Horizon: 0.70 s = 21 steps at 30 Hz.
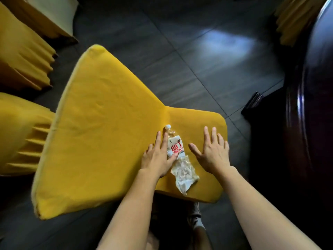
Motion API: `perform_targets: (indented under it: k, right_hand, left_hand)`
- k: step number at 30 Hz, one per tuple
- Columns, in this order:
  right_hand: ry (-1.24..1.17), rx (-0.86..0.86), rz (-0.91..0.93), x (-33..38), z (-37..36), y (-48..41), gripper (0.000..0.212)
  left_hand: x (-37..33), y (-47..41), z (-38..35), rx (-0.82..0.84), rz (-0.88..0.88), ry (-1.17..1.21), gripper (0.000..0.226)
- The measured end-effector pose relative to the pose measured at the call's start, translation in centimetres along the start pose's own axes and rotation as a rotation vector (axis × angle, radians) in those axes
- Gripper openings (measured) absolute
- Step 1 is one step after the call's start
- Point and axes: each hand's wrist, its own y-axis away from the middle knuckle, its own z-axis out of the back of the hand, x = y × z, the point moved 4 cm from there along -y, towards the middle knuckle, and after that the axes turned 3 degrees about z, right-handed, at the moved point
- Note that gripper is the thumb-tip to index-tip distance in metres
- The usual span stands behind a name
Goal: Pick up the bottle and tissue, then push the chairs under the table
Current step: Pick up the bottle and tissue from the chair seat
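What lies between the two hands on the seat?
In the head view, the bottle, touched by the left hand, with the tissue at its base.

A chair with a yellow cloth cover (108, 123) stands on the dark tiled floor (180, 51). On its seat lie a small clear plastic bottle with a white label (177, 147) and a crumpled white tissue (183, 173), touching each other.
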Motion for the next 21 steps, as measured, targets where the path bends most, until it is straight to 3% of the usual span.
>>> perform_targets:
  k: [6, 12, 17, 21]
  right_hand:
    - [-0.155, 0.199, 0.113, -1.1, -9.5, -2.2, 0.113]
    - [-0.074, 0.284, 0.202, -1.7, -17.9, -1.3, 0.135]
    - [-0.070, 0.235, 0.187, -1.9, -19.2, -2.0, 0.121]
    - [-0.224, 0.254, 0.163, -2.4, -18.8, -2.9, 0.081]
  left_hand:
    - [0.0, -3.6, -6.9, 0.073, 0.070, 0.052, 0.087]
    - [-0.5, -7.1, -11.5, 0.041, 0.151, 0.260, 0.094]
    - [-1.0, -8.3, -13.4, 0.019, 0.164, 0.312, 0.104]
    - [-1.8, -8.8, -13.7, -0.038, 0.208, 0.403, 0.113]
